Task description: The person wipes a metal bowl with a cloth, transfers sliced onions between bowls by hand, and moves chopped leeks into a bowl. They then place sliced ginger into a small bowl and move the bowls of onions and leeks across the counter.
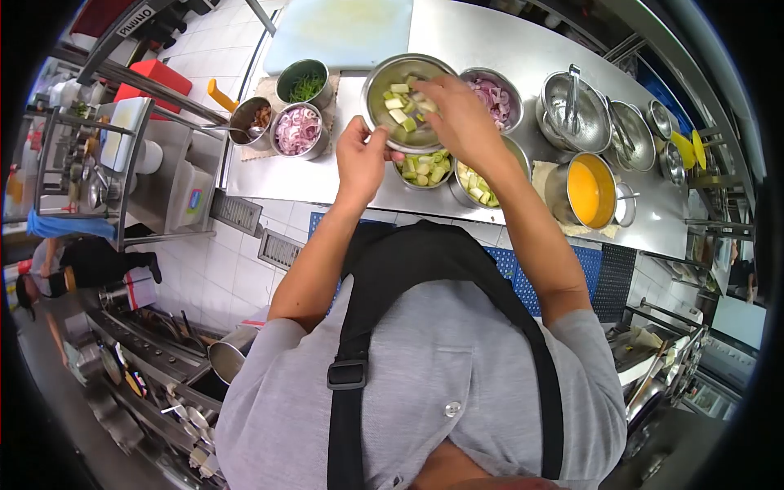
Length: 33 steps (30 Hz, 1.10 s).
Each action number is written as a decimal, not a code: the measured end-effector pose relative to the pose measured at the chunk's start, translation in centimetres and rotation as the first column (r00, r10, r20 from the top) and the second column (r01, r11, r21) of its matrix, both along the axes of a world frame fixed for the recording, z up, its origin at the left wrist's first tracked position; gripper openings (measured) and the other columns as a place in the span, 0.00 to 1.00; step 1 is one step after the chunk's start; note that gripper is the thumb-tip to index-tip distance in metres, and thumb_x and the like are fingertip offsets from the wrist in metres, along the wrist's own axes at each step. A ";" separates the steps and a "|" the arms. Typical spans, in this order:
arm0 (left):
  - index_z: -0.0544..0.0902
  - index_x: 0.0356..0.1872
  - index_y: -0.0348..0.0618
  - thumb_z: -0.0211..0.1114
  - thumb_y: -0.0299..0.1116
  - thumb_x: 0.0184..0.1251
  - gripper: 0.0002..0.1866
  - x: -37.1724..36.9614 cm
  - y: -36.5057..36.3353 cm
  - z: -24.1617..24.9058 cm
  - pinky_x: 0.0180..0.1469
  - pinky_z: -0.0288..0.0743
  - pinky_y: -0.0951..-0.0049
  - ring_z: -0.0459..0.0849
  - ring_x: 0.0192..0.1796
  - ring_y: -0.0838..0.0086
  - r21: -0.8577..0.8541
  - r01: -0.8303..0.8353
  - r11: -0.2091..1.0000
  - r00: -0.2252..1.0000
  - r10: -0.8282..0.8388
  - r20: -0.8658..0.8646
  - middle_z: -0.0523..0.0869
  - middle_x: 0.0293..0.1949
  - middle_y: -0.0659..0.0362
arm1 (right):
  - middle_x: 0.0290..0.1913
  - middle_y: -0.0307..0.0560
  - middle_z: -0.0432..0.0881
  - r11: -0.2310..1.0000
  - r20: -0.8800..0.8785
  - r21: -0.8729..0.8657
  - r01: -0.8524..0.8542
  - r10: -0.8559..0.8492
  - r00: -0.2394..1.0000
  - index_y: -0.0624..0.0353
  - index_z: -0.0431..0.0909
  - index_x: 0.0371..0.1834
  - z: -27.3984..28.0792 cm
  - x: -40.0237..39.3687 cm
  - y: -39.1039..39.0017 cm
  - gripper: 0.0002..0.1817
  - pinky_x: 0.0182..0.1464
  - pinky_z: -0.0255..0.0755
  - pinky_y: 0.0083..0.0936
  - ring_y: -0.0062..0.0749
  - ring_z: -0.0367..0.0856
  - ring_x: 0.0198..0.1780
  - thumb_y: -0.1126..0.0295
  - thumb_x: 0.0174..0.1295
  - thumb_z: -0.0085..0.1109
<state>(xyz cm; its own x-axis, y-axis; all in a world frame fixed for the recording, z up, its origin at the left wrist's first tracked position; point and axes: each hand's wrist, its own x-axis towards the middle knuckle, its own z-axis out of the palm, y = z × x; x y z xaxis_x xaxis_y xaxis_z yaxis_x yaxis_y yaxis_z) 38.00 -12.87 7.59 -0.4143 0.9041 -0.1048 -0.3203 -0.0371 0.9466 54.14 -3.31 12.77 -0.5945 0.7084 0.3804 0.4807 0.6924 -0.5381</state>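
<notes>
My left hand grips the near left rim of a steel bowl, which is lifted over the counter and holds pale green chopped vegetable pieces. Inside that bowl are the fingertips of my right hand, among the pieces; its fingers are bent, and what they hold is hidden. Just below the bowl stand two more containers of cut green pieces, one at the left and one at the right, partly under my right forearm. Behind my right hand sits a bowl of chopped purple onion.
Left on the steel counter are containers of onion, green herbs and brown pieces. A cutting board lies at the back. Steel bowls and a pot of orange liquid stand right. Another person is far left.
</notes>
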 end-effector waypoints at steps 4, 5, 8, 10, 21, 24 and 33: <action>0.74 0.37 0.33 0.58 0.25 0.77 0.06 0.5 -2.3 1.0 0.30 0.85 0.78 0.88 0.30 0.74 0.018 0.060 0.998 0.998 -0.060 -0.002 0.85 0.39 0.51 | 0.47 0.55 0.82 0.999 0.101 -0.049 -0.012 0.017 0.995 0.61 0.83 0.56 -0.4 -0.4 0.0 0.18 0.58 0.75 0.46 0.54 0.81 0.54 0.75 0.64 0.57; 0.77 0.41 0.35 0.58 0.25 0.78 0.04 0.4 -2.9 1.0 0.33 0.86 0.75 0.87 0.34 0.74 -0.004 0.073 0.997 0.997 -0.073 -0.033 0.86 0.38 0.54 | 0.47 0.55 0.82 0.998 0.085 -0.058 -0.014 0.019 0.996 0.61 0.84 0.56 -0.3 -0.4 -0.1 0.17 0.58 0.75 0.46 0.54 0.81 0.54 0.74 0.64 0.58; 0.77 0.41 0.35 0.59 0.26 0.78 0.04 0.7 -4.1 1.1 0.33 0.87 0.75 0.87 0.34 0.74 0.001 0.115 0.993 0.993 -0.114 -0.038 0.85 0.38 0.54 | 0.47 0.53 0.82 0.993 0.066 -0.069 -0.094 0.099 0.993 0.60 0.84 0.53 0.0 -0.9 -0.9 0.17 0.58 0.75 0.45 0.53 0.81 0.54 0.71 0.61 0.63; 0.76 0.40 0.36 0.59 0.26 0.78 0.05 0.9 -4.5 1.0 0.33 0.87 0.76 0.87 0.33 0.76 -0.008 0.118 0.993 0.991 -0.118 -0.059 0.85 0.38 0.55 | 0.48 0.53 0.82 0.982 0.050 -0.083 -0.168 0.172 0.984 0.60 0.84 0.53 -0.1 -1.4 -1.0 0.17 0.58 0.75 0.44 0.53 0.81 0.55 0.70 0.59 0.66; 0.76 0.38 0.37 0.60 0.25 0.76 0.05 1.1 -5.2 0.8 0.34 0.87 0.77 0.85 0.33 0.80 -0.066 0.170 0.983 0.985 -0.172 -0.033 0.83 0.38 0.58 | 0.49 0.54 0.82 0.990 0.243 -0.107 -0.092 0.116 0.963 0.62 0.84 0.51 -0.8 -1.7 -2.2 0.18 0.55 0.76 0.45 0.55 0.83 0.51 0.68 0.58 0.66; 0.76 0.38 0.36 0.60 0.24 0.76 0.04 1.3 -5.2 0.8 0.34 0.88 0.77 0.84 0.33 0.81 -0.050 0.165 0.985 0.986 -0.166 -0.019 0.83 0.38 0.58 | 0.47 0.55 0.83 0.990 0.210 -0.094 -0.102 0.120 0.970 0.62 0.83 0.50 -1.5 -1.9 -2.3 0.17 0.53 0.76 0.45 0.56 0.83 0.50 0.68 0.59 0.66; 0.78 0.40 0.35 0.60 0.24 0.75 0.03 1.2 -5.3 0.1 0.33 0.87 0.76 0.84 0.33 0.81 -0.060 0.165 0.985 0.986 -0.166 -0.017 0.84 0.38 0.58 | 0.45 0.54 0.84 0.989 0.167 -0.114 -0.099 0.117 0.979 0.62 0.81 0.44 -2.4 -2.7 -2.6 0.15 0.49 0.76 0.45 0.53 0.83 0.46 0.67 0.57 0.67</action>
